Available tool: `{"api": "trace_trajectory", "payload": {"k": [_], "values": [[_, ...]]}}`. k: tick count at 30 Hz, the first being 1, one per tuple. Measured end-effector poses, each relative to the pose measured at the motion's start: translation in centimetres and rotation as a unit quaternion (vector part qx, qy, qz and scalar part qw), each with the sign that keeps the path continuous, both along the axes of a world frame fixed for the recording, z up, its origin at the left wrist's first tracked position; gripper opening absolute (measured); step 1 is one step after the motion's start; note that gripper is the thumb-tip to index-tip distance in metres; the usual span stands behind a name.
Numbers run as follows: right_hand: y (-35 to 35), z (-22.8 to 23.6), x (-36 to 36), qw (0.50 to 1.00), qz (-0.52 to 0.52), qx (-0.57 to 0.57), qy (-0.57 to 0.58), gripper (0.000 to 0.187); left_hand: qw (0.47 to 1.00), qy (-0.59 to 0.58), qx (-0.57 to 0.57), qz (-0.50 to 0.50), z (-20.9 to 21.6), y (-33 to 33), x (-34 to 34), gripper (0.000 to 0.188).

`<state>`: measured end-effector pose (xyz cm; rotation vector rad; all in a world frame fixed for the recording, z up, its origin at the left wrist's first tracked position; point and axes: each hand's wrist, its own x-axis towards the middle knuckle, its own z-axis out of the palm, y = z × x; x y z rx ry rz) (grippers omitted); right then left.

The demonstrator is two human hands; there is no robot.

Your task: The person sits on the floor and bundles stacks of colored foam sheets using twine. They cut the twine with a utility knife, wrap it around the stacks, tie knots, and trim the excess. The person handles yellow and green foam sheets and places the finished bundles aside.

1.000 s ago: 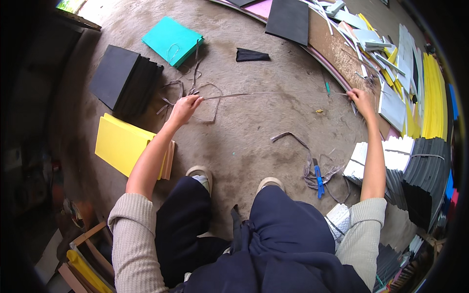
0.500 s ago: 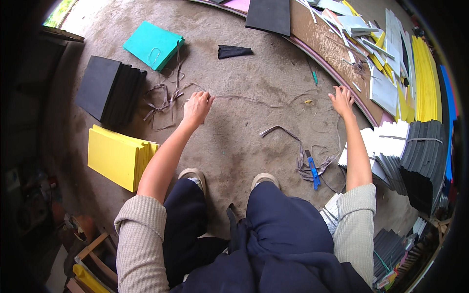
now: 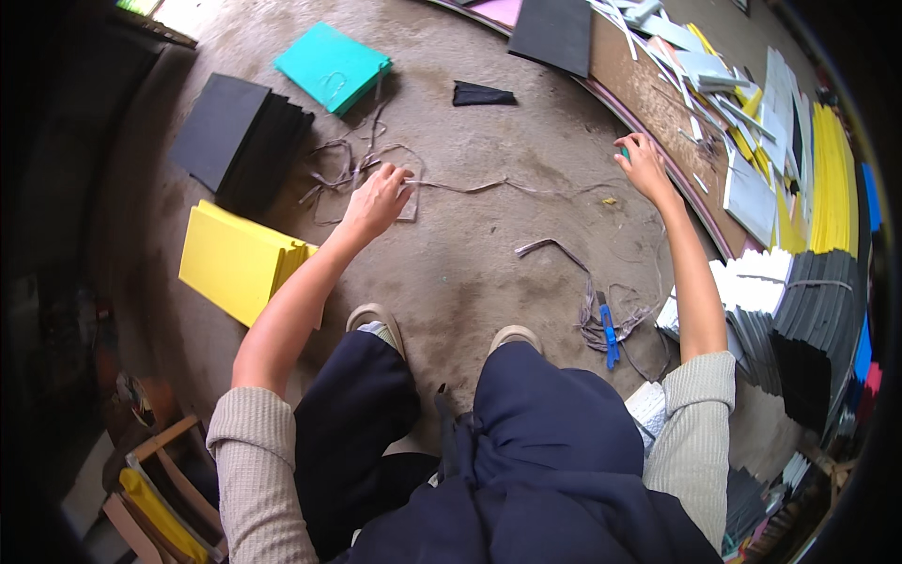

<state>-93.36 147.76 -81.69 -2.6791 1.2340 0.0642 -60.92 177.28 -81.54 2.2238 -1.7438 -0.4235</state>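
Note:
My left hand (image 3: pixel 378 201) is closed on a thin grey-brown strip (image 3: pixel 470 188), which looks like cloth or cord and trails rightward over the floor. More of the strip lies tangled beyond that hand, beside the stacks. At the far right, my right hand (image 3: pixel 645 169) reaches down by the board's edge, its fingers curled around a slender green object (image 3: pixel 625 152). Only a small green bit shows, so its kind is unclear. A blue utility knife (image 3: pixel 609 336) rests on another tangle of strips (image 3: pixel 592 324), nearer to me than the right hand.
Yellow (image 3: pixel 230 258), black (image 3: pixel 221 132) and teal (image 3: pixel 329 66) sheet stacks stand at left. A black cloth piece (image 3: pixel 484 94) lies beyond. Offcuts (image 3: pixel 752 183) cover a brown board (image 3: pixel 620 70) at right; bundled white and grey sheets (image 3: pixel 813 301) stand nearer.
My right hand has moved to the green object, and its fingers have closed around it. The strip from my left hand now lies more taut. The whole view has shifted slightly.

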Motion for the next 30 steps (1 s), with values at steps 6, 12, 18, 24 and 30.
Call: {"api": "trace_trajectory", "payload": {"k": [6,12,18,24,30], "values": [[3.4,2.9,11.3,0.972,0.166,0.148,-0.069,0.023,0.997,-0.039,0.045,-0.048,6.1,8.6,3.9,0.017],[12.5,6.9,23.3,0.925,0.307,0.201,-0.094,0.021,0.997,0.013,0.013,0.073,10.1,18.3,7.7,0.015],[22.1,7.1,32.4,0.882,0.442,0.162,0.004,0.025,0.874,-0.067,-0.264,0.403,5.8,26.6,7.4,0.013],[30.6,3.7,36.8,0.877,0.353,0.320,-0.060,0.061,0.685,0.145,-0.324,0.636,-2.9,29.5,8.5,0.074],[36.7,0.7,41.4,0.872,0.290,0.384,-0.088,0.091,0.566,0.378,-0.421,0.600,-5.7,27.3,9.2,0.078]]}}
